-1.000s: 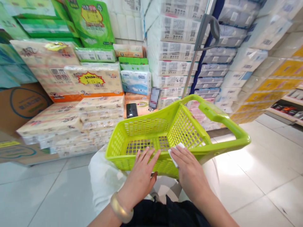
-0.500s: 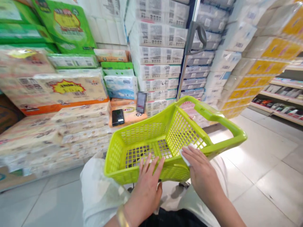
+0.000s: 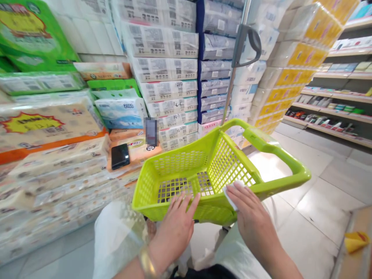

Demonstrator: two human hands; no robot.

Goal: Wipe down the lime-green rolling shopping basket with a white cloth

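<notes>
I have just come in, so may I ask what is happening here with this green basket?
A person has both hands at the near side of a green basket. The right hand holds a white piece, cloth or paper, against the near rim. The left hand is open, its fingers over the same rim. Beyond the basket, a black phone lies on an orange pack, with stacks of packs behind.

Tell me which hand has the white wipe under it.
The right hand: the white wipe lies between it and the green basket. The left hand, with the gold bangle, shows no wipe.
</notes>
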